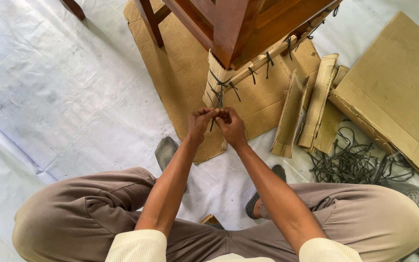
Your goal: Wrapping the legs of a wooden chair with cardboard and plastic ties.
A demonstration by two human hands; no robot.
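Note:
A brown wooden chair (233, 24) stands on a flat cardboard sheet (180, 73). Its near leg is wrapped in corrugated cardboard (215, 77) bound with dark straps (221, 85). My left hand (201, 123) and my right hand (231, 125) meet at the bottom of that wrapped leg, fingers pinched together on a dark strap (213, 123) whose end hangs down between them. The strap's knot is hidden by my fingers.
Folded corrugated cardboard strips (306, 111) lie to the right of the leg. A large cardboard panel (398, 92) sits at far right, with a pile of loose dark straps (355, 162) below it. White plastic sheeting (59, 97) covers the floor. My knees fill the lower frame.

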